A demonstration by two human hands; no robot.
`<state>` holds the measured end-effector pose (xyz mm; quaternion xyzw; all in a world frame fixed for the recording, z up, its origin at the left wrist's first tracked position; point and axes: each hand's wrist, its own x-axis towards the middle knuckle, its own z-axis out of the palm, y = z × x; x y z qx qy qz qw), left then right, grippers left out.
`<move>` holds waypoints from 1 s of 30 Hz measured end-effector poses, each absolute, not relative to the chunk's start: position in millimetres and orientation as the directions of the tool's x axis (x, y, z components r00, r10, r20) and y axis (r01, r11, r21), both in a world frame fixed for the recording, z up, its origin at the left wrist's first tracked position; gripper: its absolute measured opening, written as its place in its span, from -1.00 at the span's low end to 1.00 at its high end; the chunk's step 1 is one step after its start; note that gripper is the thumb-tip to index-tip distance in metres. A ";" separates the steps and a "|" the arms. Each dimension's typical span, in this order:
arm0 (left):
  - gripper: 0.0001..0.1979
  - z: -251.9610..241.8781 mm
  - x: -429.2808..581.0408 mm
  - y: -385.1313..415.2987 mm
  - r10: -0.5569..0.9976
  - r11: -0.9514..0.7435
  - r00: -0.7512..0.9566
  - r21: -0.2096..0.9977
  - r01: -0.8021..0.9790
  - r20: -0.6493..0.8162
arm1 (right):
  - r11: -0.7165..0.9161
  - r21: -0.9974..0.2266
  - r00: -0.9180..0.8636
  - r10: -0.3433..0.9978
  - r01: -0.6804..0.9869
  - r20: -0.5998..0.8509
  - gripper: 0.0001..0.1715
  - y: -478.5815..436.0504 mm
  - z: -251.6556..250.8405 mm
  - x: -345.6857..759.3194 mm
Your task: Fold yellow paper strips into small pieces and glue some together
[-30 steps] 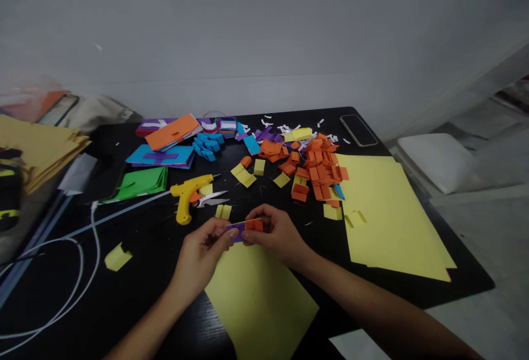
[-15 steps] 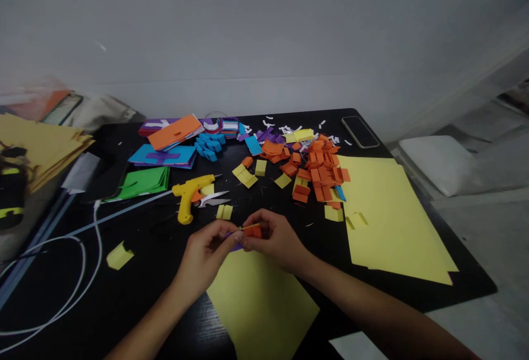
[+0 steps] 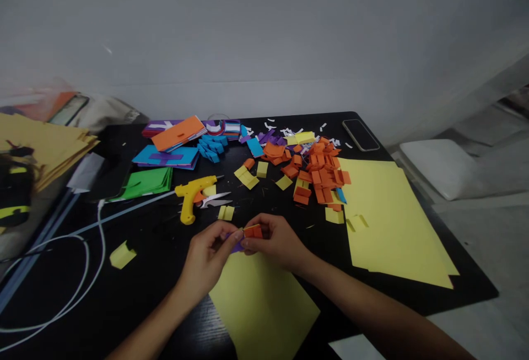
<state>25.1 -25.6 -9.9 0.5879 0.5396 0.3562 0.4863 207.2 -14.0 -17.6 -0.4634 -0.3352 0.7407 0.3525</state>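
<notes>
My left hand (image 3: 210, 247) and my right hand (image 3: 278, 238) meet over a yellow paper sheet (image 3: 264, 305) at the near side of the table. Between my fingertips is a small folded paper piece (image 3: 253, 231), orange on the right, with purple (image 3: 237, 247) showing at the left and a thin yellow edge on top. Both hands pinch it, the left at its purple end and the right at its orange end. My fingers cover part of it. Beyond my left hand lie a small folded yellow paper (image 3: 226, 213) and a yellow glue gun (image 3: 192, 194).
Scissors (image 3: 215, 200) lie beside the glue gun. Folded orange papers (image 3: 324, 170) are heaped at the back, with white scraps around. Yellow sheets (image 3: 397, 222) cover the right side; a phone (image 3: 360, 134) lies behind them. A white cable (image 3: 101, 238) loops at left, near green papers (image 3: 149, 182).
The view has shifted slightly, so everything sits a little lower and to the right. My hands keep the same pinch on the folded paper, and its orange part shows a bit more squarely.
</notes>
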 end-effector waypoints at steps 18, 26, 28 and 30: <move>-0.69 -9.3 23.1 -23.4 0.940 0.204 0.232 0.956 0.210 -0.252 | -0.530 -0.811 -0.272 0.842 -0.247 -0.467 -0.42 -7.7 -13.8 215.6; -0.67 -16.6 21.2 -23.9 0.951 0.179 0.216 0.963 0.201 -0.222 | -0.491 -0.839 -0.275 0.861 -0.235 -0.427 -0.42 -8.1 -14.7 213.3; -0.67 -15.5 21.5 -23.8 0.951 0.176 0.216 0.963 0.204 -0.220 | -0.497 -0.837 -0.277 0.858 -0.229 -0.433 -0.42 -8.2 -13.7 213.8; -0.67 -14.6 21.5 -23.3 0.948 0.176 0.229 0.963 0.204 -0.222 | -0.510 -0.829 -0.273 0.851 -0.231 -0.448 -0.41 -8.5 -13.0 214.3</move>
